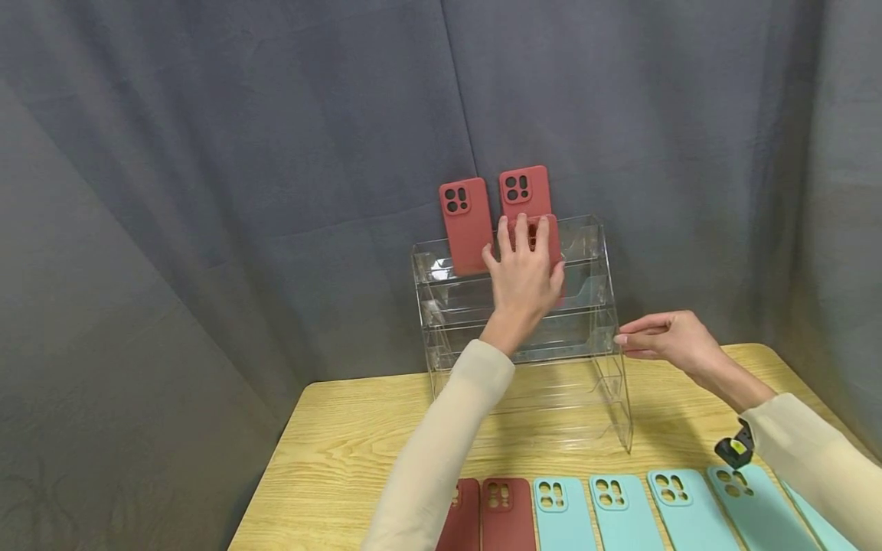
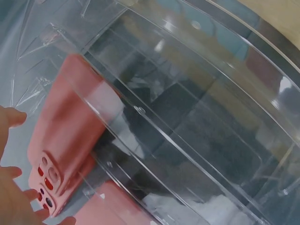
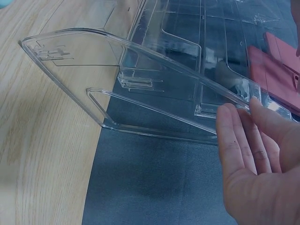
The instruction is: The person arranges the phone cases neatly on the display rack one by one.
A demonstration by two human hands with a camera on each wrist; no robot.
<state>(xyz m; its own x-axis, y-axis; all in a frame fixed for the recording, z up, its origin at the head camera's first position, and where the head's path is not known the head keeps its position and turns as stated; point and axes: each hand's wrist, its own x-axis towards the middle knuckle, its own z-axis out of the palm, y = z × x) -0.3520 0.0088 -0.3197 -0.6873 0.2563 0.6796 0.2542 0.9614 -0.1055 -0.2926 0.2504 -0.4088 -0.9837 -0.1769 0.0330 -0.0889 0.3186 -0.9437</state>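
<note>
A clear acrylic tiered rack (image 1: pixel 515 315) stands on the table. My left hand (image 1: pixel 521 283) is spread over a red phone case (image 2: pixel 77 119) in the rack's upper part, fingers over its camera cutouts in the head view. In the left wrist view the fingers are straight and apart from that case. Directly behind it a second red phone case (image 1: pixel 534 184) stands higher, and a third red phone case (image 1: pixel 471 229) leans in the top tier to the left. My right hand (image 1: pixel 675 343) pinches the edge of the rack's right side panel (image 3: pixel 173 61) between thumb and fingers.
Along the table's front lie several light blue phone cases (image 1: pixel 566 520) and two darker red phone cases (image 1: pixel 508 516), partly hidden by the left sleeve. A grey curtain (image 1: pixel 310 191) hangs right behind the wooden table (image 1: pixel 331 451). A black wrist device (image 1: pixel 736 450) sits on the right wrist.
</note>
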